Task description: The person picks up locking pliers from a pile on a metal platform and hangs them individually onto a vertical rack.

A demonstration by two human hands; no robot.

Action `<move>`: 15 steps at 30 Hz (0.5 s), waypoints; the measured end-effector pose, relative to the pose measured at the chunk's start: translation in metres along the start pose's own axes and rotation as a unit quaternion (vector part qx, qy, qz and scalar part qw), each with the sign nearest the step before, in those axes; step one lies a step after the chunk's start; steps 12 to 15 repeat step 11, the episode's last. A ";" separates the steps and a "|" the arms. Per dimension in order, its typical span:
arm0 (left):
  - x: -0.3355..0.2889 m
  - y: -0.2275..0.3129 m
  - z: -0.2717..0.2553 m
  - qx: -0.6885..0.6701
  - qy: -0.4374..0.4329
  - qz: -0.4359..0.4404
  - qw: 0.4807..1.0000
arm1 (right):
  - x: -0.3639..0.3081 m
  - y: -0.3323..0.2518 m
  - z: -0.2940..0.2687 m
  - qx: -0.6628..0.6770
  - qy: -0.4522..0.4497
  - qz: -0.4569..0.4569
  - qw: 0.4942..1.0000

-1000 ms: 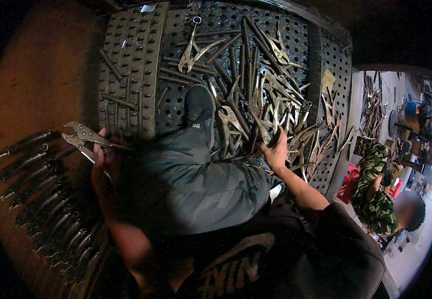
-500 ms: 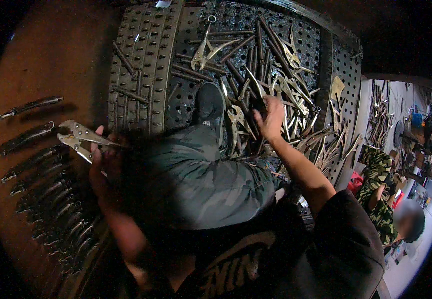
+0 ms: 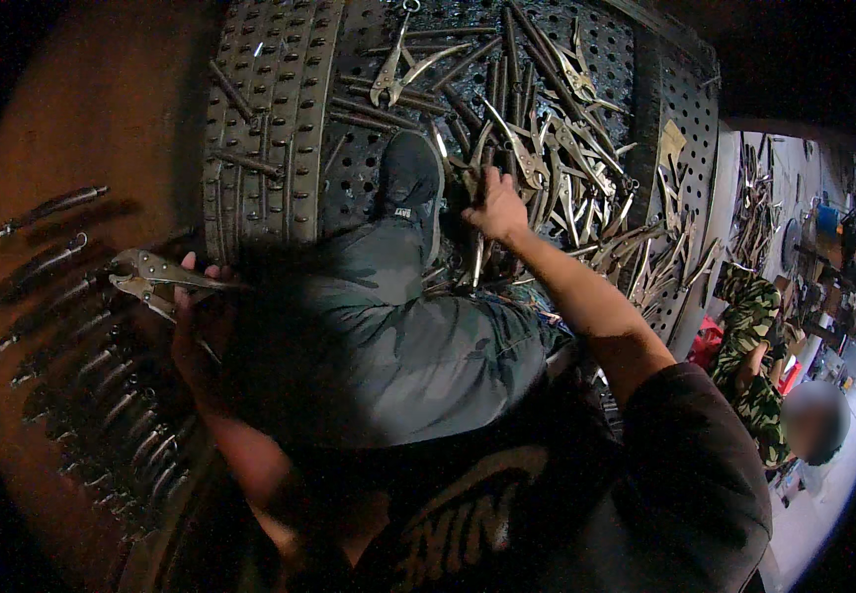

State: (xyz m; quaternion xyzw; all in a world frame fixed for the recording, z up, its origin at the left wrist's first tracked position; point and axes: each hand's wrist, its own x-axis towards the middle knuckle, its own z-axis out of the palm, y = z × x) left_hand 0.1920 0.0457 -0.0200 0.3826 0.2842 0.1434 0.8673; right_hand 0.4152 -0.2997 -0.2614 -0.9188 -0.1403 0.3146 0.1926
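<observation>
**Sorting locking pliers: one in hand, reaching for the next**

Left hand (image 3: 196,316): fingers closed around the handles of a pair of locking pliers (image 3: 151,277), jaws pointing left, held over the row of laid-out pliers (image 3: 62,326) on the brown surface (image 3: 92,119). Right hand (image 3: 495,208): fingers curled down into the heap of pliers (image 3: 556,168) on the perforated black mat (image 3: 270,109), far right; whether they grip one, cannot tell. Raised knee in grey trousers (image 3: 418,326) lies between the hands.

Judgement: picking step. Next move calls for pulling one tool free of the tangle.
</observation>
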 end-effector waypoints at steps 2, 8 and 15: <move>-0.006 -0.004 0.008 -0.018 -0.013 0.017 1.000 | 0.023 0.025 -0.004 0.101 0.009 -0.040 0.994; 0.001 0.000 -0.027 0.032 0.088 -0.029 0.995 | 0.059 0.015 -0.081 0.656 -0.158 -0.026 0.737; 0.008 -0.002 -0.039 0.014 0.053 -0.027 0.998 | 0.054 -0.014 -0.115 0.706 -0.150 -0.042 0.690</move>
